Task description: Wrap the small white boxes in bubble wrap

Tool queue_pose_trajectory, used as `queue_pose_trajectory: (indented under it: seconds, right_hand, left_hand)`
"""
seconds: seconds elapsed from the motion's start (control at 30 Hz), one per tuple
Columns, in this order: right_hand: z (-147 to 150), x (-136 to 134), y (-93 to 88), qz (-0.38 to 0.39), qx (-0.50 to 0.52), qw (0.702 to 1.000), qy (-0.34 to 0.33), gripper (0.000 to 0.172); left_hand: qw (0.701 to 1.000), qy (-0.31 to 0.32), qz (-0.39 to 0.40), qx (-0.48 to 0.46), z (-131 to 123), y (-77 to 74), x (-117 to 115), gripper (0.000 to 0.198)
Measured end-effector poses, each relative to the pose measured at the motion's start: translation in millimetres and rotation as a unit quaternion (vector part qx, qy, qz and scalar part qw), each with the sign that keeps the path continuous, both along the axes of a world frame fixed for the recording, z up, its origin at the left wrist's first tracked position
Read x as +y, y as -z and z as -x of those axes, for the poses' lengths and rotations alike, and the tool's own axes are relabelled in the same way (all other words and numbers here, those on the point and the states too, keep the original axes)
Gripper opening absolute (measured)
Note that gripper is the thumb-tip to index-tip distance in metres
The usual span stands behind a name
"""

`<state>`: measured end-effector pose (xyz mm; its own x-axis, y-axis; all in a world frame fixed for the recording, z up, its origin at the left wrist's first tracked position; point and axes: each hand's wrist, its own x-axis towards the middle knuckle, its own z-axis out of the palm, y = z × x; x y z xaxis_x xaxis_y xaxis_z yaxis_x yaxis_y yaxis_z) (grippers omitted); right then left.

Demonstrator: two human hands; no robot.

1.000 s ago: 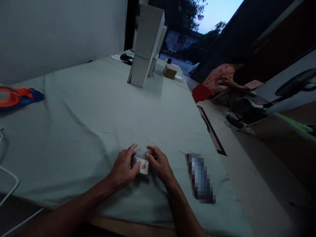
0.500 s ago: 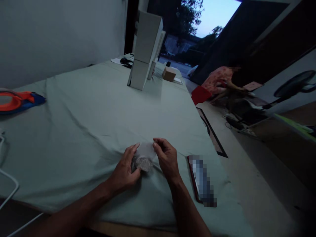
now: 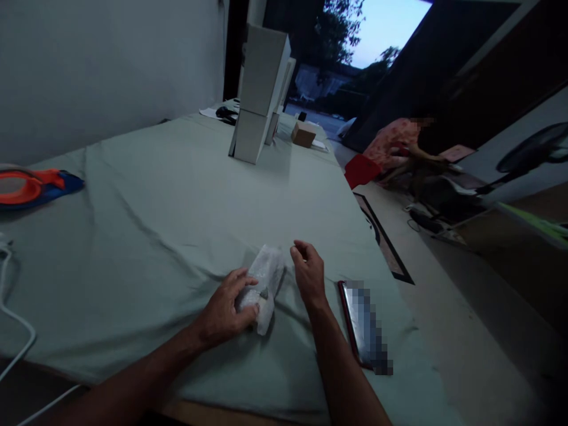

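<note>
A piece of clear bubble wrap stands partly unfolded on the pale green cloth, with a small item inside that I cannot make out. My left hand is closed on the wrap from the left, thumb at the near side and fingers over the top. Just right of the wrap and apart from it, my right hand is raised with its fingers curled together. Whatever those fingers may hold is too small to name. A phone in a red case lies to the right of my right forearm.
Tall white boxes are stacked at the far end of the table, with a small brown box beside them. An orange and blue object and a white cable lie at left. Beyond the right edge a person sits near a fan.
My right hand has let go of the wrap and moved slightly right. The wrap has opened out taller and longer, while my left hand stays on it.
</note>
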<state>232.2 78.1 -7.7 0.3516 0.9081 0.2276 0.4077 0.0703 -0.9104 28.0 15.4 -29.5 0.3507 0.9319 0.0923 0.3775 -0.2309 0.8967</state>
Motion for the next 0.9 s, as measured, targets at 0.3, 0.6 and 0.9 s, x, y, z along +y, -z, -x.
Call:
queue_pose_trajectory:
  seconds: [0.3,0.6,0.9]
  right_hand:
    - [32,-60,-14.4,0.039,-0.294,0.951,-0.084,0.046]
    - [1,-48,3.7,0.152,-0.358,0.921,-0.014,0.034]
    - [-4,-45,21.8,0.132,-0.249,0.959,-0.024,0.029]
  left_hand:
    - [0.999,0.001,-0.020,0.027,-5,2.8,-3,0.045]
    - [0.999,-0.036,-0.025,-0.015,-3,-0.9,2,0.018]
    - [0.994,-0.096,-0.026,-0.037,-5,6.4,10,0.009]
